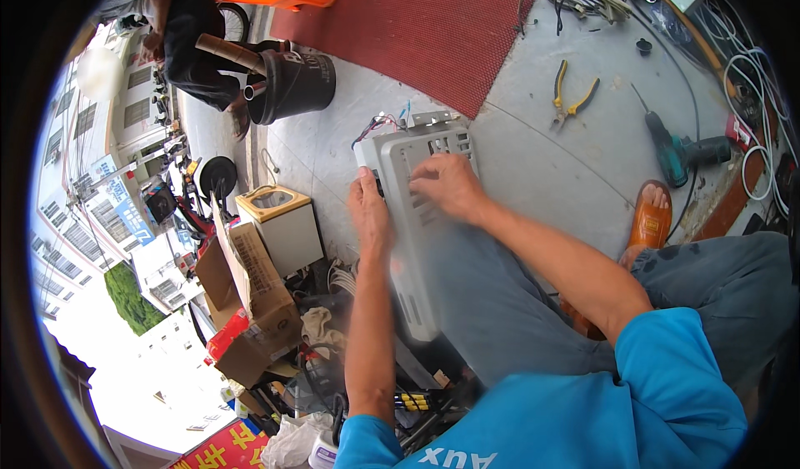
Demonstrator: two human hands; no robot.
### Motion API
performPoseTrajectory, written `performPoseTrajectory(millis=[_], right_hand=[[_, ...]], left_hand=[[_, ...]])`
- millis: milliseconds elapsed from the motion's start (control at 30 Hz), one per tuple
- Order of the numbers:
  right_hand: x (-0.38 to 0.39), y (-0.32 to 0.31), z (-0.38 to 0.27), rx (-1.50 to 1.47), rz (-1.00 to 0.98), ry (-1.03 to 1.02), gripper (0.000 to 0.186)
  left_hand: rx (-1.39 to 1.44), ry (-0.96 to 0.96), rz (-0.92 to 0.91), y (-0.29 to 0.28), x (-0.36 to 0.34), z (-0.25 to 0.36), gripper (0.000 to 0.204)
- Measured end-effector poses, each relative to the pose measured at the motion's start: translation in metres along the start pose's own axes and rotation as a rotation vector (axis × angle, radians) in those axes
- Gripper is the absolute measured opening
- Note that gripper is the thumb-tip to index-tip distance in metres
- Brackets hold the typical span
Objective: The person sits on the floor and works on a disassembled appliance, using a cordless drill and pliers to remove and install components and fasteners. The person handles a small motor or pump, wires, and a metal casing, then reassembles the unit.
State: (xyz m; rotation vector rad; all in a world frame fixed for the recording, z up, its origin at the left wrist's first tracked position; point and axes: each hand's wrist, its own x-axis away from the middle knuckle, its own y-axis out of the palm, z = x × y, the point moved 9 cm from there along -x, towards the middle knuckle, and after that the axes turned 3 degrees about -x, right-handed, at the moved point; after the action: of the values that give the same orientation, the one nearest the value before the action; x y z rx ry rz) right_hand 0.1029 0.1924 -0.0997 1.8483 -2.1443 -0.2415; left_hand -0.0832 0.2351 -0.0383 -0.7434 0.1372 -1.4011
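A long grey plastic appliance housing (pixel 408 256) with rows of slots stands tilted in front of me, against my leg. Thin coloured wires (pixel 385 122) and a metal bracket (pixel 435 119) stick out at its far end. My left hand (pixel 369 209) grips the housing's left edge, thumb and fingers closed near a dark opening. Over the slotted face, my right hand (pixel 450 184) has its fingers drawn together in a pinch. Whatever lies between those fingertips is too small or hidden to make out.
Yellow-and-black pliers (pixel 571 98) and a teal cordless drill (pixel 679 148) lie on the floor to the right. A black bucket (pixel 296 86) stands far left, near another person (pixel 196 44). Cardboard boxes (pixel 258 294) crowd the left; cables (pixel 583 2) lie at the back right.
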Motion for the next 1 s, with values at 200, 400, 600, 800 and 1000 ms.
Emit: performPoseTrajectory(millis=[200,400,600,800,1000], right_hand=[[0.002,0.0,-0.014,0.066,-0.031,-0.107,0.015],[0.0,0.001,-0.019,0.135,-0.098,-0.136,0.02],[-0.002,0.0,-0.017,0.106,-0.116,-0.039,0.023],[-0.01,0.003,-0.013,0.084,-0.17,0.041,0.024],[-0.009,0.002,-0.015,0.119,-0.177,0.05,0.021]], left_hand=[[-0.03,-0.002,0.026,-0.003,-0.004,-0.006,0.052],[-0.074,-0.011,0.043,-0.006,-0.005,-0.011,0.054],[-0.126,-0.01,0.063,-0.01,-0.009,-0.015,0.056],[-0.128,-0.034,0.07,-0.011,-0.011,-0.018,0.057],[-0.152,-0.025,0.095,-0.013,-0.012,-0.019,0.058]])
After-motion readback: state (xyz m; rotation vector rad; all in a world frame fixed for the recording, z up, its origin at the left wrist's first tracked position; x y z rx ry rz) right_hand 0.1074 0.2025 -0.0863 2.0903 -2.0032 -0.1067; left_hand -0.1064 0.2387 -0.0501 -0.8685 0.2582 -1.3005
